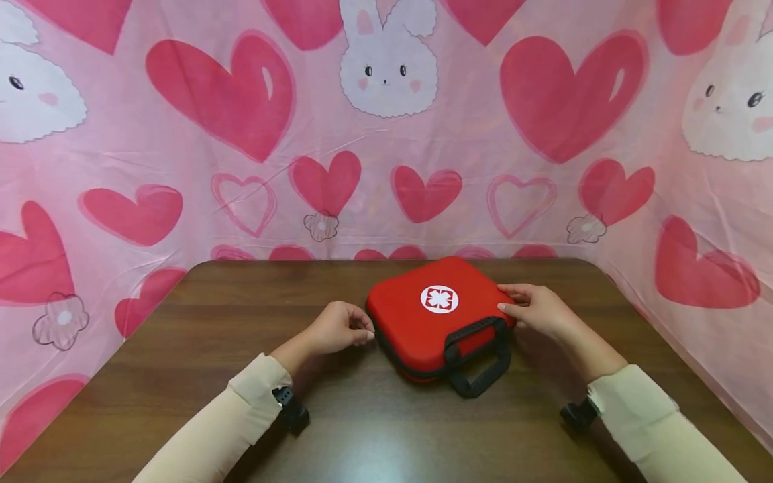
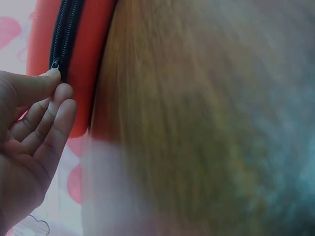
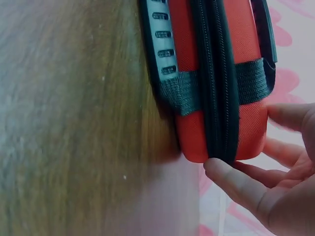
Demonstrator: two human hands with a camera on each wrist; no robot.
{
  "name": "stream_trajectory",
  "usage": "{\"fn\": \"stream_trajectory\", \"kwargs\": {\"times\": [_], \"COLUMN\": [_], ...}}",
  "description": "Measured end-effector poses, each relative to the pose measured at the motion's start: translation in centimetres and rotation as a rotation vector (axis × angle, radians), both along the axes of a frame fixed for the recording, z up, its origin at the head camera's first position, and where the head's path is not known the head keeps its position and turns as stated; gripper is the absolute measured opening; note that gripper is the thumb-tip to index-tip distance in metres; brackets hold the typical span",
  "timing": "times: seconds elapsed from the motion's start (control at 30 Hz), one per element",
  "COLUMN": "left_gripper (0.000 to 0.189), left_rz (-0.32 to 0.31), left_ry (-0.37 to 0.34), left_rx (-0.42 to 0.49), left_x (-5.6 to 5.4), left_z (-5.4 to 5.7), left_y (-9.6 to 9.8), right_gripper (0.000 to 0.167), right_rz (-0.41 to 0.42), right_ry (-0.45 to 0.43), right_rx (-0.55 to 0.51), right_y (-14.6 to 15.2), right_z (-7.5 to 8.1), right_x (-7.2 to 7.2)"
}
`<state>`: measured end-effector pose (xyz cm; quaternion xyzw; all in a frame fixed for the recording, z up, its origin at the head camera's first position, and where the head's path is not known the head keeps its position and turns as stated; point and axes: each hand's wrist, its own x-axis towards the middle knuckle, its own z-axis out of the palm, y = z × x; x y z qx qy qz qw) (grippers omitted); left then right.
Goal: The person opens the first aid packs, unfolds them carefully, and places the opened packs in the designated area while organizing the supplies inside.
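A red first-aid case [image 1: 401, 318] with a round white cross emblem lies flat on the table, turned at an angle. Its black zipper [image 2: 63, 29] runs around the side. At the case's left side, my left hand [image 1: 341, 327] pinches the small zipper pull [image 2: 55, 64] between thumb and finger. My right hand [image 1: 539, 310] holds the opposite corner, its thumb at the zipper edge and its other fingers against the red shell [image 3: 251, 132]. Two black carry handles [image 1: 483, 372] stick out from the near side, close to the right hand.
The brown wooden table [image 1: 253, 288] stretches around the case. Behind and beside it hangs a pink cloth [image 1: 386, 144] printed with hearts and rabbits. Black wrist devices [image 1: 294, 410] sit on both cuffs.
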<state>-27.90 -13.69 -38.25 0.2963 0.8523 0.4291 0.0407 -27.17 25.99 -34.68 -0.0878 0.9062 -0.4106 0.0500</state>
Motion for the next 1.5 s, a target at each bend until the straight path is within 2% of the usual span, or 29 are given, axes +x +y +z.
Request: {"fn": "stream_trajectory", "kwargs": {"times": [0.17, 0.5, 0.6, 0.73, 0.87, 1.03, 1.2, 1.5], "left_gripper": [0.006, 0.005, 0.004, 0.005, 0.004, 0.005, 0.005, 0.005], "left_rz": [-0.006, 0.016, 0.036, 0.105, 0.151, 0.171, 0.252, 0.301], "left_ry": [-0.003, 0.008, 0.021, 0.033, -0.001, -0.016, -0.017, 0.041], "left_rx": [-0.007, 0.001, 0.000, -0.002, 0.014, 0.011, 0.010, -0.017], "left_x": [0.2, 0.0, -0.5, -1.4, -2.5, -3.4, -4.0, -5.2], "left_z": [0.0, 0.1, 0.3, 0.4, 0.1, 0.2, 0.7, 0.8], "left_y": [0.1, -0.8, -1.4, -2.1, -2.6, -2.3, -2.1, -1.7], "right_gripper": [0.076, 0.076, 0.076, 0.075, 0.074, 0.072, 0.072, 0.071], "right_rz": [-0.004, -0.030, -0.027, -0.021, -0.013, -0.011, -0.008, -0.018], "right_ry": [-0.044, -0.091, -0.089, -0.098, -0.116, -0.101, -0.085, -0.076], "right_rx": [-0.093, -0.209, -0.224, -0.237, -0.242, -0.219, -0.200, -0.157], "right_y": [-0.3, -0.2, -0.2, -0.1, -0.1, 0.0, 0.2, 0.0], "right_z": [-0.4, -0.9, -0.9, -0.9, -0.8, -0.7, -0.6, -0.3], "right_x": [-0.4, -0.6, -0.6, -0.7, -1.2, -2.0, -2.3, -2.9]}}
